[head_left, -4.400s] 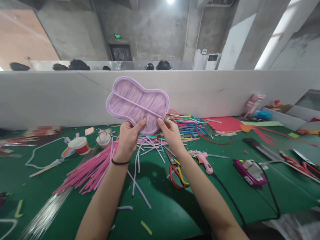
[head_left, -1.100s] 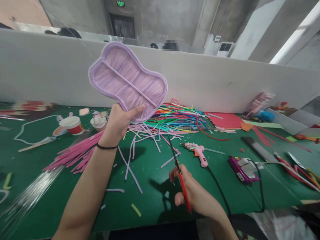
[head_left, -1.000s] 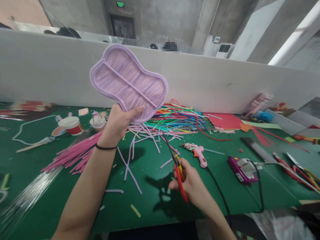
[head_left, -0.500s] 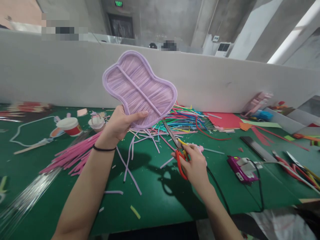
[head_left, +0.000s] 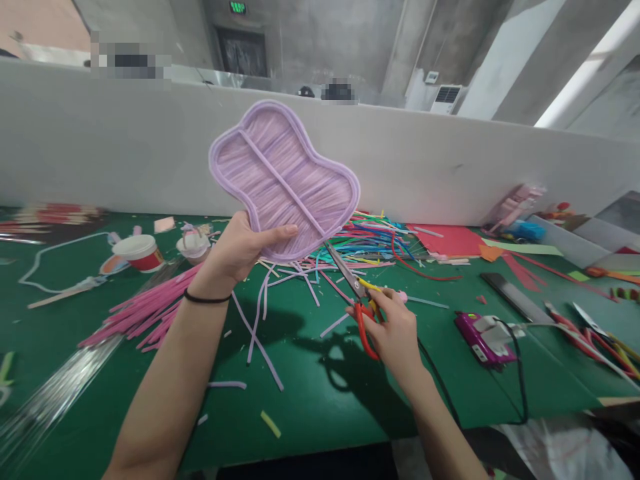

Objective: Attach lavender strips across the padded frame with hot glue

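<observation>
A flat lilac butterfly-wing-like piece (head_left: 285,180), made of fuzzy pipe cleaners with a raised rim and a straight bar across it, is held up tilted in front of the white partition. My left hand (head_left: 245,250) grips its lower left edge, thumb flat on the face and fingers hidden behind. In my right hand (head_left: 393,327) are scissors (head_left: 357,287) with red and yellow handles. Their blades point up and left, with the tips at the piece's lower right edge by the end of the bar. Whether the tips touch it I cannot tell.
Loose lilac pipe cleaners (head_left: 260,340), a pink bundle (head_left: 145,310) and a multicoloured heap (head_left: 360,237) lie on the green table (head_left: 300,433). A red-and-white tub (head_left: 140,253) stands left. A purple power strip (head_left: 483,340) with cables and more scissors (head_left: 595,337) lie right.
The lilac piece has shifted slightly to the right in my left hand. My right hand and the scissors have also moved a little right, with the tips still at the lower edge.
</observation>
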Available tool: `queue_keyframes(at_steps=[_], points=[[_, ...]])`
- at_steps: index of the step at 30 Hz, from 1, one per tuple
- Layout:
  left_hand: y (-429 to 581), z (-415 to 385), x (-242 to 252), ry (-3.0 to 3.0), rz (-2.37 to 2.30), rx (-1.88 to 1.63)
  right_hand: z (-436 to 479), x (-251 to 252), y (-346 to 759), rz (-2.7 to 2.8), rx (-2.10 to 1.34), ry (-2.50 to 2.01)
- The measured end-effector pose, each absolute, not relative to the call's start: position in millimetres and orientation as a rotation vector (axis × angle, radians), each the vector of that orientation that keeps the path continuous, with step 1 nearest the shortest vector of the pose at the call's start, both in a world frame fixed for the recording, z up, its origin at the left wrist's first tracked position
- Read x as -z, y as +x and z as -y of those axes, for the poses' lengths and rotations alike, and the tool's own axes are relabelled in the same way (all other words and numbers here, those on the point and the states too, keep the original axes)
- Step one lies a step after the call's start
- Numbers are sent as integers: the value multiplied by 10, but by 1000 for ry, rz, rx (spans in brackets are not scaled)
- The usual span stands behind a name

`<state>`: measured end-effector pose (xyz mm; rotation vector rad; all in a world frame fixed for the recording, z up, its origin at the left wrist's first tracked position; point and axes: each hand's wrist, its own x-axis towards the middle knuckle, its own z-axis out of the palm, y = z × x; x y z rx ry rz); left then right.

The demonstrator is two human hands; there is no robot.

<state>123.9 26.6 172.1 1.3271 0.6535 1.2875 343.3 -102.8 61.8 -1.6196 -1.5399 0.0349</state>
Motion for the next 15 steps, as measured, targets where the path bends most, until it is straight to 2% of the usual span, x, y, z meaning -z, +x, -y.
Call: queue_keyframes(at_steps=[8,15], points=[[1233,-255,-1731,1351,-629,-1261,1052,-633,3432,1523,-9,-1618],[1232,-241,-1729,1362,-632,-1272,1013,-618,3413,1468,-189,-1544]])
